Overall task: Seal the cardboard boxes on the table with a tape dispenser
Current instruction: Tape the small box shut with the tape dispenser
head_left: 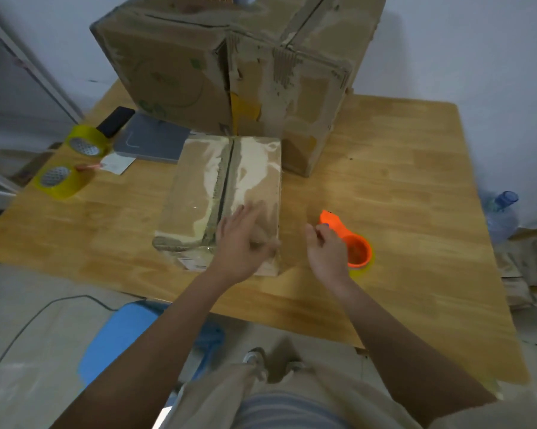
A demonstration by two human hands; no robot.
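A small cardboard box (pixel 220 193) lies flat on the wooden table (pixel 400 187), its top seam running away from me under glossy tape. My left hand (pixel 245 239) rests with spread fingers on the near right part of the box top. An orange tape dispenser (pixel 351 239) with a yellowish roll lies on the table right of the box. My right hand (pixel 326 249) is at the dispenser's handle with loosely curled fingers; whether it grips the handle is unclear. Two large cardboard boxes (pixel 180 69) (pixel 310 88) stand behind.
Two yellow tape rolls (pixel 86 140) (pixel 58 181) sit at the table's left edge, beside a black phone (pixel 115 120), a grey flat device (pixel 152 140) and a paper slip (pixel 117 164). A blue stool (pixel 128 335) stands below the near edge. A water bottle (pixel 502 215) is at right.
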